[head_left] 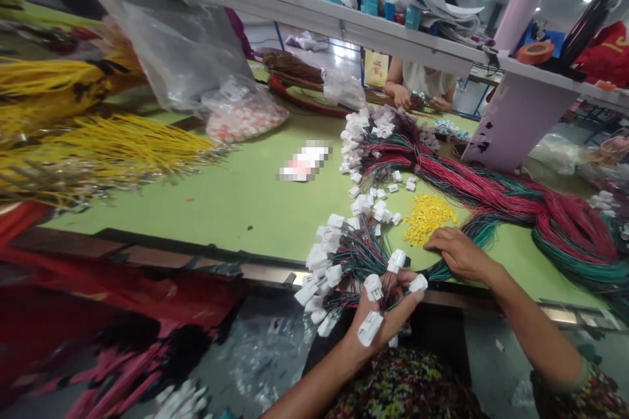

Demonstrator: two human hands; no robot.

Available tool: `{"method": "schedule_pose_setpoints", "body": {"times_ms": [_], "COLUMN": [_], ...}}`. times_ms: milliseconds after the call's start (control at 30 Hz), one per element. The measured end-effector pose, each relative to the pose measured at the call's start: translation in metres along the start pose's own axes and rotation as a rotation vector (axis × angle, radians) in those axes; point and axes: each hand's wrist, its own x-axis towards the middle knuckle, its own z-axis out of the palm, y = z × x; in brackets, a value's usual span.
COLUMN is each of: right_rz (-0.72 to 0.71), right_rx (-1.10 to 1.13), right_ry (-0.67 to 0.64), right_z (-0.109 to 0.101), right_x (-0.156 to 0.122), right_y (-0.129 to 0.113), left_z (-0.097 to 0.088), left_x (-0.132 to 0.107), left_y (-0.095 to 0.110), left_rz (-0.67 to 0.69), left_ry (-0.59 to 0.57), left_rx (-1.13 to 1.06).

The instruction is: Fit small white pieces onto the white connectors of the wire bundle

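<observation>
My left hand (pixel 378 321) is closed around several thin wires at the table's front edge. White plastic connectors (pixel 373 288) on the wire ends stick out around its fingers, one by the thumb tip. Beside it lies a bundle of dark, red and green wires (pixel 361 252) tipped with more white connectors (pixel 322 255). My right hand (pixel 457 250) rests at the near edge of a heap of small yellow pieces (pixel 430 213). Its fingers are bent and drawn together at the tips; whatever is between them is hidden.
A thick red and green wire bundle (pixel 486 183) runs across the right side. Yellow wires (pixel 113 150) lie at left near a bag of small pale parts (pixel 246 111). A shelf (pixel 314 10) crosses above. Across the table sits another person (pixel 425 82), hands on small parts.
</observation>
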Motion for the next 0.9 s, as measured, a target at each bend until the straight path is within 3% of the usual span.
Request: {"method": "schedule_pose_setpoints", "body": {"times_ms": [167,267,367,500,900], "right_rz": [0.138,0.215,0.217,0.210,0.209], "right_rx": [0.100,0.118,0.151,0.167,0.133], "right_ry": [0.249,0.333,0.296,0.244,0.150], "right_z": [0.003,0.002,0.006,0.015,0.024], "right_x": [0.008,0.003,-0.002,0.003,0.031], "right_y": [0.019,0.019,0.009,-0.006,-0.018], "left_z": [0.001,0.002,0.002,0.003,0.002], "left_x": [-0.001,-0.001,-0.003,-0.005,-0.004], "left_y": [-0.001,-0.002,-0.005,-0.007,0.012], "left_rz": [-0.029,-0.069,-0.053,-0.020,-0.095], "left_ry": [0.029,0.085,0.132,0.101,0.080], "left_rx": [-0.059,-0.122,-0.105,-0.055,-0.135]}}
